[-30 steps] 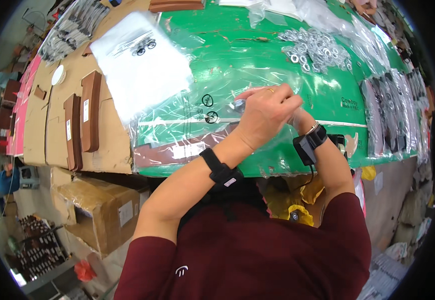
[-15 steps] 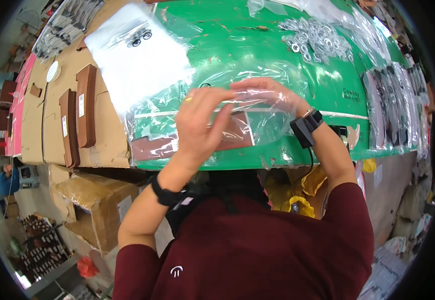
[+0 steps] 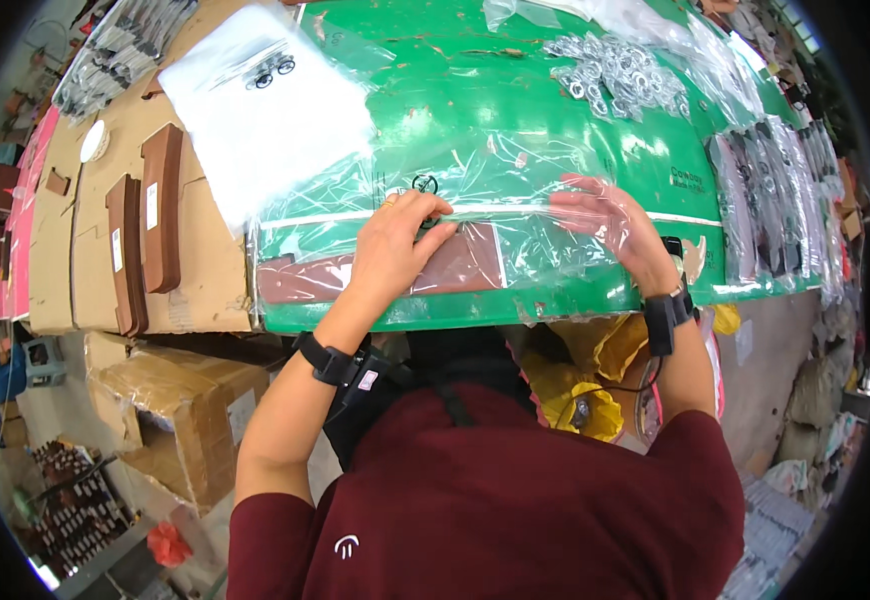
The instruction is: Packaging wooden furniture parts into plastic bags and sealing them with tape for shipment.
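A clear plastic bag (image 3: pixel 545 245) lies spread on the green tabletop, with a flat brown leather-like piece (image 3: pixel 465 262) inside it along the near edge. My left hand (image 3: pixel 390 245) rests over the bag's left half, fingers curled and thumb bent toward them, pinching the film near its fold. A black printed mark (image 3: pixel 425 184) shows through the film just beyond those fingertips. My right hand (image 3: pixel 610 225) is at the bag's right end, fingers stretched out and apart, with clear film lying across them.
Left of the bag are a stack of white printed plastic bags (image 3: pixel 275 120) and two brown curved pieces (image 3: pixel 162 210) with white labels on cardboard. Small wrapped rings (image 3: pixel 620 75) lie in a pile at the far right. Packed bags (image 3: pixel 770 205) stand at the right edge.
My right hand has moved right and away from my left, its fingers spreading. The raised, bunched film now lies flatter and stretched toward the right. My left hand stays nearly in place.
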